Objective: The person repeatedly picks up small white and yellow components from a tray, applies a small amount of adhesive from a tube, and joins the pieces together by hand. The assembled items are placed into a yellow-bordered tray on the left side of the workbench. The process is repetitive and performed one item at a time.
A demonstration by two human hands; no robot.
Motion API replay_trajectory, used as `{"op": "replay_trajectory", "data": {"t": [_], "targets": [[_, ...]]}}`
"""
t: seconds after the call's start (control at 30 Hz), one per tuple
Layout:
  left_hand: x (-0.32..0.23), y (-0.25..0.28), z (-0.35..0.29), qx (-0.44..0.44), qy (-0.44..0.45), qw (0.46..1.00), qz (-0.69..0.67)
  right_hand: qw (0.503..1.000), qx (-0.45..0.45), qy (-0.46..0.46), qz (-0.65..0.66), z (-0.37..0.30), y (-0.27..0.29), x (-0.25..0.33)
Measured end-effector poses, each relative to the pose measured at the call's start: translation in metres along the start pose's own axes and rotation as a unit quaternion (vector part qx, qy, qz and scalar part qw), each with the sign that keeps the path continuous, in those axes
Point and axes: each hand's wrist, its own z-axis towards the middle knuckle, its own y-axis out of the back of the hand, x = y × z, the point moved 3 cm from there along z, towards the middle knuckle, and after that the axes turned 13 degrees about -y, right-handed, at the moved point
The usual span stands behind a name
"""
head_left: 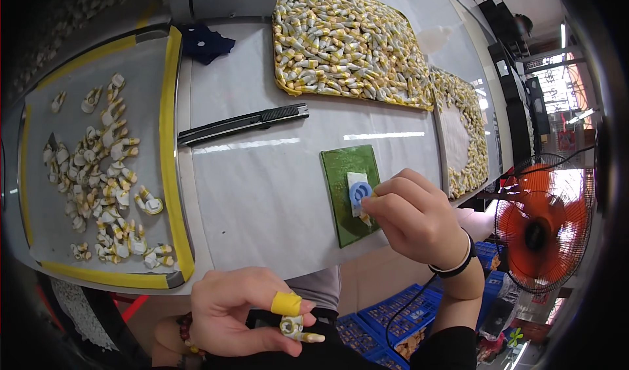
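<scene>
My left hand (239, 311), a yellow tape wrap (285, 303) round one finger, pinches a small white-and-yellow molded piece (291, 327) between thumb and fingers near the table's front edge. It has a ring-like hollow and a pointed end. My right hand (419, 216) is closed in a pinch at a small blue pad (359, 193) with curved dark marks. Its fingertips hide whatever they grip. The pad lies on a white patch on a green rectangular plate (341, 219). A tiny yellowish bit (365, 218) shows just below the fingertips.
A yellow-taped tray (173, 173) at left bears many similar pieces. A tray (347, 97) packed with small yellow-and-white pieces stands at the back, another (453, 134) beyond it. A black utility knife (246, 125) and dark cloth (204, 43) lie between. An orange fan (540, 222) stands right.
</scene>
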Motion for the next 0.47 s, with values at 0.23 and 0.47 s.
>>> {"op": "replay_trajectory", "data": {"t": [0.23, 0.47], "targets": [[0.002, -0.001, -0.002, 0.017, -0.021, 0.998, 0.060, 0.967, -0.088, -0.055, 0.231, -0.013, 0.022, 0.022], [-0.003, -0.004, 0.009, 0.118, -0.150, 0.963, 0.189, 0.913, -0.066, -0.035, 0.402, -0.018, 0.005, 0.053]]}}
